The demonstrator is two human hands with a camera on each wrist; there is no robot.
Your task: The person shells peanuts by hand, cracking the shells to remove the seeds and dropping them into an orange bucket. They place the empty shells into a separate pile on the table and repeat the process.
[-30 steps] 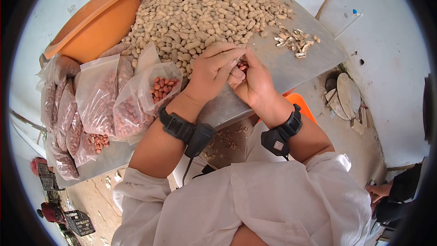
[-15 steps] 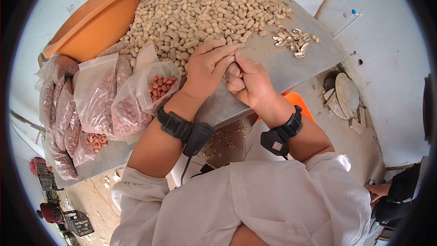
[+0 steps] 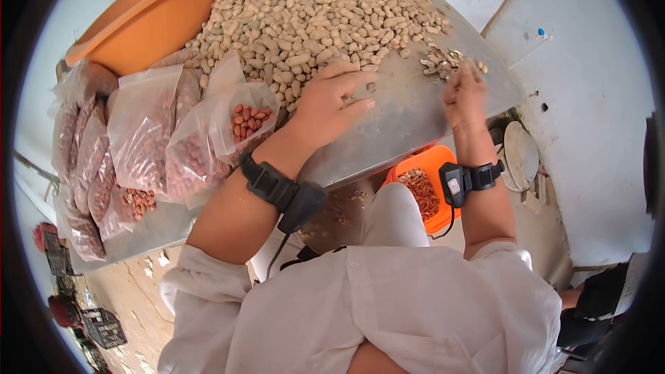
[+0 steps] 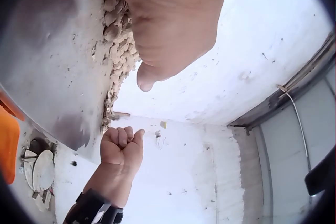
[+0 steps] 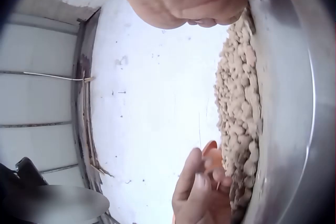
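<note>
My left hand [image 3: 331, 102] reaches over the near edge of a heap of unshelled peanuts [image 3: 312, 17], fingers pointing right and spread from the thumb. Small greyish bits show by its fingertips. My right hand [image 3: 465, 95] is beside a small pile of broken peanut shells [image 3: 438, 62] on the metal table [image 3: 405, 104]. In the left wrist view the right hand [image 4: 122, 150] has its fingers curled toward the palm; I cannot tell what is inside it. The left hand [image 5: 197, 192] shows beside the heap in the right wrist view.
Clear bags of red peanut kernels [image 3: 142, 138] lie on the left, one open bag [image 3: 242, 128] showing loose kernels. A large orange basin [image 3: 149, 24] leans behind them. Below the table edge stands an orange container [image 3: 433, 194] with reddish contents. A white wall [image 3: 589, 97] bounds the right.
The hands were together over the table edge, with red kernels between them. They have parted: the right hand moved right to the shell pile, the left stayed near the heap with its fingers spread.
</note>
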